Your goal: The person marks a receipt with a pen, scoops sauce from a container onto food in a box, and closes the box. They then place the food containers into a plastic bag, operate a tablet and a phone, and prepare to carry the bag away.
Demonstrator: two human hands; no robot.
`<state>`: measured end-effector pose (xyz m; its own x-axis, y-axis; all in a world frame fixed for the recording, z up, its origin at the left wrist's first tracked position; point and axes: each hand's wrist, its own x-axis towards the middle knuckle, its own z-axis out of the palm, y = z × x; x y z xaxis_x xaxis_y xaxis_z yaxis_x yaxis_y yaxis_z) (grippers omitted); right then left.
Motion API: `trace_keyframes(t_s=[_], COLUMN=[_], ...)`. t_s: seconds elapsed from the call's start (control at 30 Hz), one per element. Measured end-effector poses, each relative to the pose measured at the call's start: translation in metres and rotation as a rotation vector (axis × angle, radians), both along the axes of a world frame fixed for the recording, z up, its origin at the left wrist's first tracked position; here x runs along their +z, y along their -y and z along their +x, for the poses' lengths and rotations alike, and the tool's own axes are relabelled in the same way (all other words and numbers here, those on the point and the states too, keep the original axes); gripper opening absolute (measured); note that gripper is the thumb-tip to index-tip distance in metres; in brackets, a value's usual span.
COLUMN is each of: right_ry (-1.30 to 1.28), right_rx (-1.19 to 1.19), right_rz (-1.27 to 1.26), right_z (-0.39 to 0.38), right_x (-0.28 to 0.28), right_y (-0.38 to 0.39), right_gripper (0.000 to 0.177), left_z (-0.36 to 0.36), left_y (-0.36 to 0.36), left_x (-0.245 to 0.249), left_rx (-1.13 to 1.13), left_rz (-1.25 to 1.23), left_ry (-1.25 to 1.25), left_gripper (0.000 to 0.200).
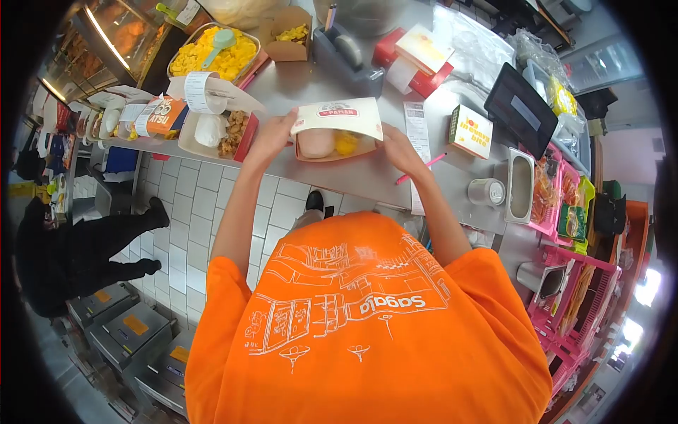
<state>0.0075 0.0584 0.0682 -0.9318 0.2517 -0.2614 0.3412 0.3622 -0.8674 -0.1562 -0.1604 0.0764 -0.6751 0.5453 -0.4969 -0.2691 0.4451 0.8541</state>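
In front of me on the steel counter is a cardboard food box (337,152) with its printed white lid (353,113) partly lowered. Inside show a pale rounded mound, perhaps rice, and yellow food (345,143). My left hand (277,134) grips the box at its left side, fingers closed on the edge. At the right side my right hand (397,150) holds the lid and box edge, with its fingertips partly hidden. Just left of my left hand stands an open box (200,145) with a white mound and fried brown pieces, a receipt (200,92) on its lid.
A tray of yellow scrambled food (194,58) with a scoop (223,40) sits at the back left. Rightward lie a long receipt (417,131), a pink pen (421,169), a small printed box (470,132), a can (486,191) and a tablet (522,109). Another person (78,247) is at far left.
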Motion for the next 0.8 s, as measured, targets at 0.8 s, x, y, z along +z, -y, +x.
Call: trace_keyframes(t_s=[0.8], right_ry=[-0.258], right_rx=[-0.167], right_rz=[-0.033], right_z=[0.003], right_x=[-0.050], right_y=[0.001], right_gripper=[0.045], left_z=[0.005], left_y=[-0.008], left_x=[-0.063], left_rx=[0.260], left_rz=[0.083], left_ry=[-0.551], left_gripper=[0.030])
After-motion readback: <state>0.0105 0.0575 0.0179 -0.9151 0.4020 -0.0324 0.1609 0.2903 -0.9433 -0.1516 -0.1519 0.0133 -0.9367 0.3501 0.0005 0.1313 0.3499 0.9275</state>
